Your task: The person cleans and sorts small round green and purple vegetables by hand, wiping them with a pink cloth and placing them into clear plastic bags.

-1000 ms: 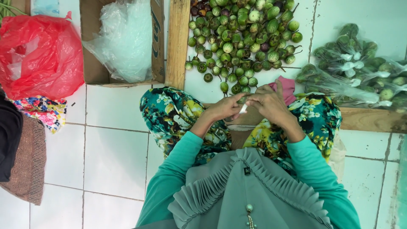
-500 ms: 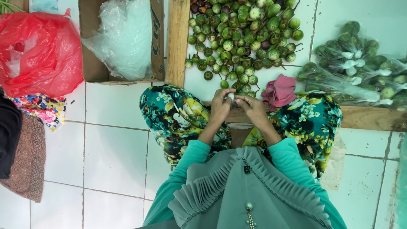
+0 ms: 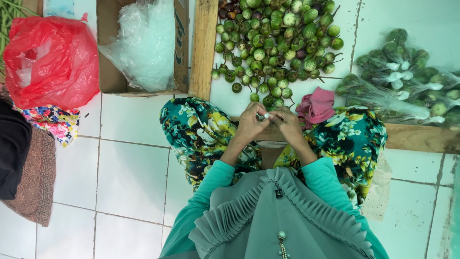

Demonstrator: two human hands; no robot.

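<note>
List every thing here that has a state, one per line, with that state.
Left hand: pinching a small whitish item.
Right hand: fingertips meeting the left hand's at that item.
Small round eggplants: loose, piled on the floor.
Clear bags: filled with eggplants.
Red bag: bulging full.
Cardboard box: open, clear plastic inside.
Pink cloth: crumpled.

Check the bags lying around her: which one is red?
The red plastic bag at far left, beside the cardboard box. The bag in the box is clear, like the bagged vegetables at right.
</note>
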